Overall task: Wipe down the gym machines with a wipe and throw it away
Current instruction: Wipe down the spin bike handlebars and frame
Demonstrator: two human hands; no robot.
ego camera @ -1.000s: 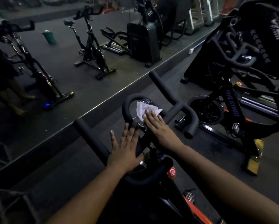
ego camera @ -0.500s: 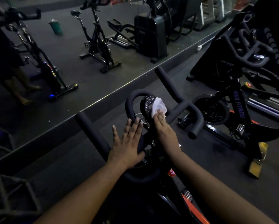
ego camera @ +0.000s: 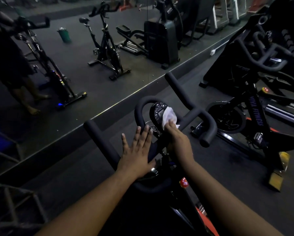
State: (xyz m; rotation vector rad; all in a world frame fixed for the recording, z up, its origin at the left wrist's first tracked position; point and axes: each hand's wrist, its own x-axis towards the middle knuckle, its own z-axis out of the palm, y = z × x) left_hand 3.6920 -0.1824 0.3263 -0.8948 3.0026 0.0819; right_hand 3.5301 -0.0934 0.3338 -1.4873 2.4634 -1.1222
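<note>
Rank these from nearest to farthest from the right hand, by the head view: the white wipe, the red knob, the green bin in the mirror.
1. white wipe: under the right hand fingertips, on the console.
2. red knob: below the hand, on the frame.
3. green bin: far upper left, in the mirror.

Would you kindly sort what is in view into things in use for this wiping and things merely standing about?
In use: wipe, bike console, handlebars, right hand, left hand.
Standing about: neighbouring bike, green bin in the mirror.
</note>
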